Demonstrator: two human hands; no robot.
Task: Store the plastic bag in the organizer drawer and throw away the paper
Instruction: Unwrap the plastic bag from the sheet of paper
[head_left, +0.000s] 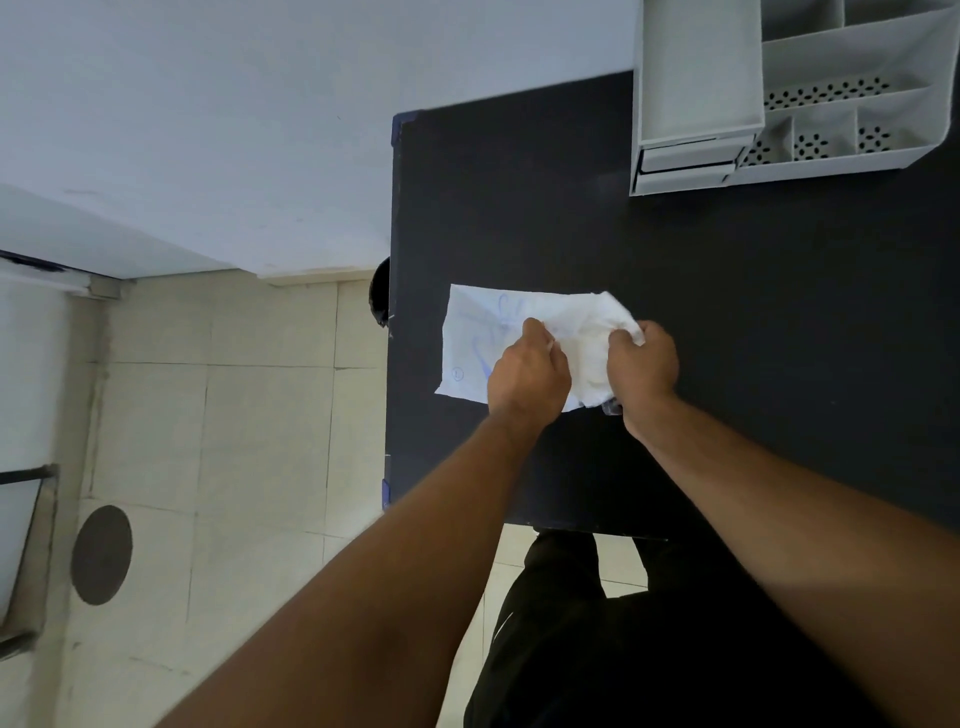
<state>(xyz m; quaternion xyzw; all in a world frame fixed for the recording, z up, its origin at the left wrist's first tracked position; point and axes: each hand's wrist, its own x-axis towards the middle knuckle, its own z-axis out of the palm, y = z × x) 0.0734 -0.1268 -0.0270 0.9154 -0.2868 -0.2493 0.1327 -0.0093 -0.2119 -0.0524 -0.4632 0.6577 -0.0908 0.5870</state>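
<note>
A white sheet of paper (472, 338) with blue pen marks lies flat on the black table (753, 322). On its right part rests a crinkled white plastic bag (589, 338). My left hand (527, 371) pinches the bag's left edge. My right hand (644, 366) grips the bag's right edge. Both hands are closed on the bag just above the paper. A white desk organizer (691, 78) stands at the table's far right corner, with a small drawer (685, 163) at the bottom of its front.
The organizer's right half is an open tray (852, 57) with perforated compartments. A dark round object (381, 293) shows beside the table's left edge. Tiled floor lies to the left, with a round drain cover (101, 555). My dark trousers are below the table's near edge.
</note>
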